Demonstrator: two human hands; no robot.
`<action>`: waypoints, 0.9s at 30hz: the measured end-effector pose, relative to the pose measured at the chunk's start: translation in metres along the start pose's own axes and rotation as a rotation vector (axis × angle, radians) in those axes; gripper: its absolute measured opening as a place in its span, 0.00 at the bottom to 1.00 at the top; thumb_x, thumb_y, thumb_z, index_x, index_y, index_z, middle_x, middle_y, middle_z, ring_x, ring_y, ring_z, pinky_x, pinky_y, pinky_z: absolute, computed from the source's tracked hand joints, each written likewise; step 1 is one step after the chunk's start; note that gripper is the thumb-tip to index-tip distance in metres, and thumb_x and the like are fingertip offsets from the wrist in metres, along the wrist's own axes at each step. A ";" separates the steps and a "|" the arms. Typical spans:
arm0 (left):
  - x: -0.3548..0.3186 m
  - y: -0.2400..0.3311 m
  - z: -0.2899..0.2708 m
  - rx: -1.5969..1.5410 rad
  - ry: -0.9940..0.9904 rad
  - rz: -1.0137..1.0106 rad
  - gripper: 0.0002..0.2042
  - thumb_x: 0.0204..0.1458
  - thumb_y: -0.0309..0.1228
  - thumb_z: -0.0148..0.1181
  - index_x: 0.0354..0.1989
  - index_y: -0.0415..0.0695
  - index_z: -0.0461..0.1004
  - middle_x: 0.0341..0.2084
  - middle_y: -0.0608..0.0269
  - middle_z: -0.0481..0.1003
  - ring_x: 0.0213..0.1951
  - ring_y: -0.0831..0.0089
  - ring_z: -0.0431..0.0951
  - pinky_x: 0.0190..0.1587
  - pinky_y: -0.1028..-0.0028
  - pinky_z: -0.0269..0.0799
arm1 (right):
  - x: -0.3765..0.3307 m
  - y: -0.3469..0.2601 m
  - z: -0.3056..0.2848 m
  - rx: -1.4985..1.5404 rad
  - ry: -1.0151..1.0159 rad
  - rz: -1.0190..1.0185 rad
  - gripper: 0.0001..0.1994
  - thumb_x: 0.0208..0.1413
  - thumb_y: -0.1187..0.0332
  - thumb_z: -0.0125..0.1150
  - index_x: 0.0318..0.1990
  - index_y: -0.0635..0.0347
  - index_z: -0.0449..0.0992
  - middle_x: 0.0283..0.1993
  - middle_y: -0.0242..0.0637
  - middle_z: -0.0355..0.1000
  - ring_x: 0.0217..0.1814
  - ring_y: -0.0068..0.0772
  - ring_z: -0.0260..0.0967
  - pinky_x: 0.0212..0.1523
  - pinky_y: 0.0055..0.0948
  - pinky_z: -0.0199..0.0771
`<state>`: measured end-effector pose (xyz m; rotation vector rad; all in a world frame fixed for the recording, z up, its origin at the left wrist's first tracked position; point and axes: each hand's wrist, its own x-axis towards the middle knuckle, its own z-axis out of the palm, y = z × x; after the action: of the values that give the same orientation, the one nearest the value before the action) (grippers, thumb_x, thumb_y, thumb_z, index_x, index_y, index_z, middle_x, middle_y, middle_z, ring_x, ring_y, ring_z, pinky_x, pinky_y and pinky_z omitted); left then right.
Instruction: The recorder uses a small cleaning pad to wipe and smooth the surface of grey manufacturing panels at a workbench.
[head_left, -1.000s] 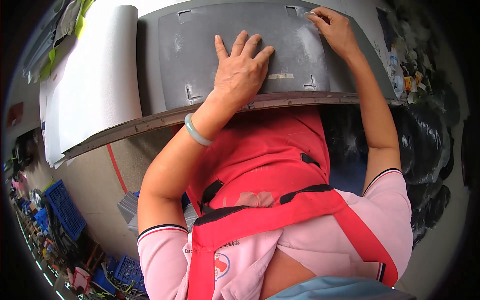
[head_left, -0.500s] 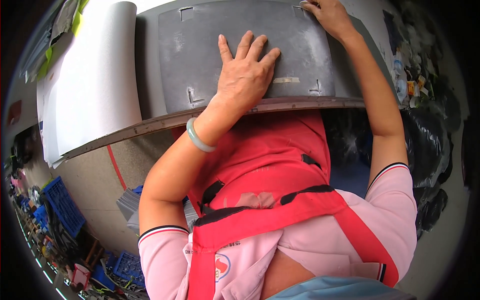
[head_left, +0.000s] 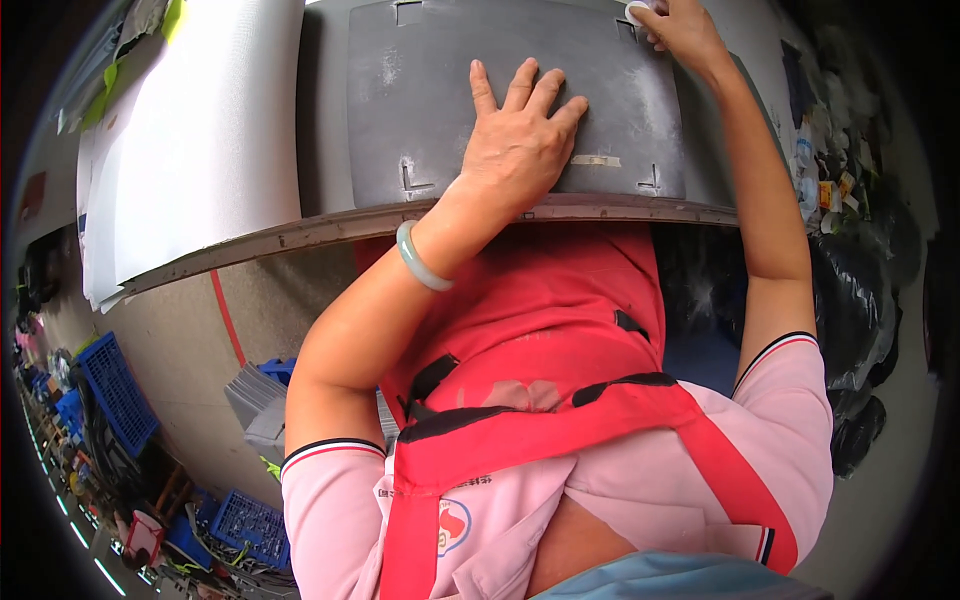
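My left hand (head_left: pixel 520 140) lies flat, fingers spread, on a dark grey template board (head_left: pixel 440 90) with L-shaped cut-outs near its corners. Whitish powder smears mark the board, mostly around the slots and along its right side. At the far right corner, my right hand (head_left: pixel 688 35) is closed in a pinch on a small white rounded piece (head_left: pixel 637 12), which looks like chalk. It is close to the corner slot (head_left: pixel 627 30); whether it touches the board I cannot tell. A strip of tan tape (head_left: pixel 597 160) sticks to the board near its front edge.
Beneath the board is grey sheet material on a table with a worn front edge (head_left: pixel 330 232). A large white curved sheet (head_left: pixel 200 140) stands at the left. Black plastic bags (head_left: pixel 850 310) are on the right; blue crates (head_left: pixel 118 390) stand on the floor at lower left.
The whole view has shifted, so board and hands appear farther right. My left hand stays flat on the board. More of the white piece in my right hand shows now.
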<state>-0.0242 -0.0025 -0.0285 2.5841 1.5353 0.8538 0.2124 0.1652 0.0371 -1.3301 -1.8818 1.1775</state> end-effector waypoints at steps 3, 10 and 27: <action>-0.003 -0.002 0.000 0.005 -0.003 -0.004 0.16 0.60 0.34 0.59 0.56 0.55 0.77 0.60 0.58 0.71 0.67 0.52 0.66 0.64 0.25 0.51 | 0.014 -0.033 0.040 -0.223 0.260 0.044 0.07 0.60 0.69 0.62 0.39 0.65 0.79 0.24 0.30 0.73 0.22 0.21 0.68 0.24 0.26 0.69; 0.002 0.003 0.006 -0.045 0.041 -0.001 0.15 0.57 0.36 0.61 0.54 0.53 0.78 0.59 0.57 0.69 0.66 0.52 0.64 0.63 0.23 0.50 | 0.076 -0.048 0.145 -0.443 0.096 -0.618 0.10 0.59 0.67 0.64 0.38 0.67 0.81 0.31 0.48 0.80 0.32 0.46 0.79 0.37 0.40 0.76; 0.001 -0.001 0.004 -0.060 0.014 0.001 0.17 0.56 0.35 0.59 0.54 0.48 0.78 0.55 0.54 0.70 0.65 0.51 0.63 0.63 0.22 0.49 | 0.087 -0.071 0.163 0.194 -0.228 -0.277 0.09 0.59 0.70 0.57 0.42 0.67 0.77 0.28 0.44 0.79 0.26 0.37 0.78 0.28 0.34 0.80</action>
<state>-0.0227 -0.0002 -0.0321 2.5427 1.4881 0.9061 0.0155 0.1814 0.0190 -0.8304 -1.9728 1.3677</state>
